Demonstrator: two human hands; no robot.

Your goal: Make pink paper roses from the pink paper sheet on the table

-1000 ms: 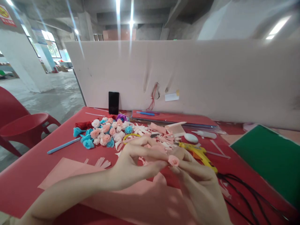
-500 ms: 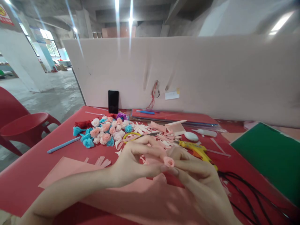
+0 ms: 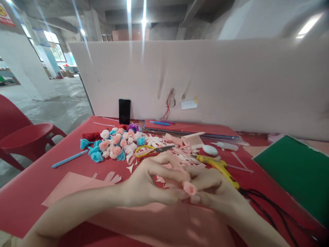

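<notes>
A small pink paper rose is pinched between the fingertips of both hands, its open face turned toward me. My left hand comes in from the left, thumb and fingers closed on the rose's left side. From the right, my right hand grips it with thumb and fingers. Below the hands lies a large sheet of pink crepe paper. Just beyond my left hand rest yellow-handled scissors, among pink and white paper scraps. A yellow glue gun lies behind my right hand.
Finished paper roses in several colours are heaped at the left. A black phone leans on the white partition. Also on the red table are a blue stick, a white oval object, a glue bottle, a green board and black cables.
Both hands have shifted slightly down and right with the rose. My right hand's grip has changed and the rose shows more of its face. The scissors are less covered.
</notes>
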